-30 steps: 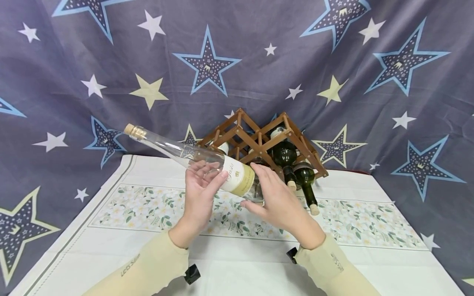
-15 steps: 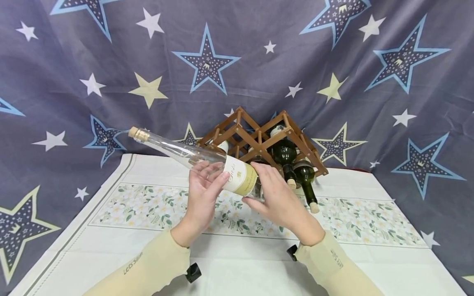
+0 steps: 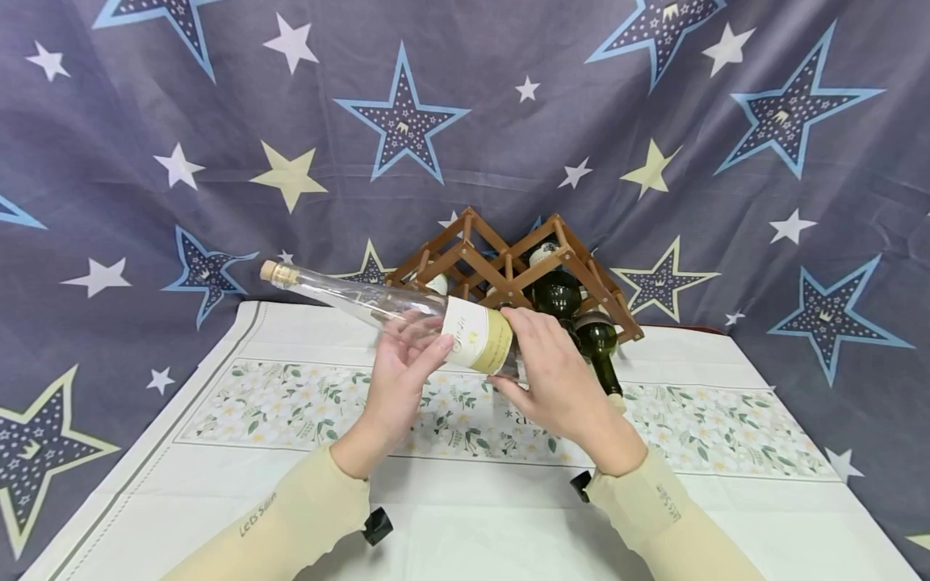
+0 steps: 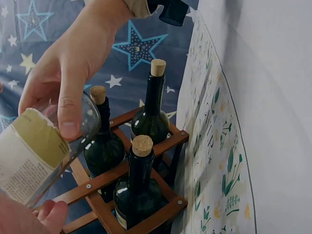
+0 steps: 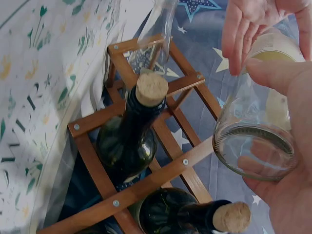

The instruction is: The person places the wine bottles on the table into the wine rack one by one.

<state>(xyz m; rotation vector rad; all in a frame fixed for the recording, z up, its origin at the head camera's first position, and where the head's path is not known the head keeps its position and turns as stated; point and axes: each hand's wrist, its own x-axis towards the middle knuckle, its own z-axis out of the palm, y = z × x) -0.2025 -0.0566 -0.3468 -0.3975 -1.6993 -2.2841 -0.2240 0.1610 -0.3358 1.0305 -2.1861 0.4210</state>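
Note:
A clear glass wine bottle with a cork and a white-and-gold label is held in the air, its neck toward the left and slightly higher than its base. My left hand holds the middle of it, thumb on the label and fingers behind the glass. The base end is gripped by my right hand, whose thumb and fingers lie on either side. In the right wrist view, the bare round base shows beside the right palm. Behind the bottle is a wooden wine rack.
Corked dark green bottles lie in the rack, necks outward. One green bottle juts out at the rack's lower right. A white tablecloth with a floral strip covers the table; a star-patterned curtain hangs behind.
The bottle has shifted slightly right and tilted closer to level, its cork end lower. The right hand has moved slightly up and right with the base; both hands keep their hold.

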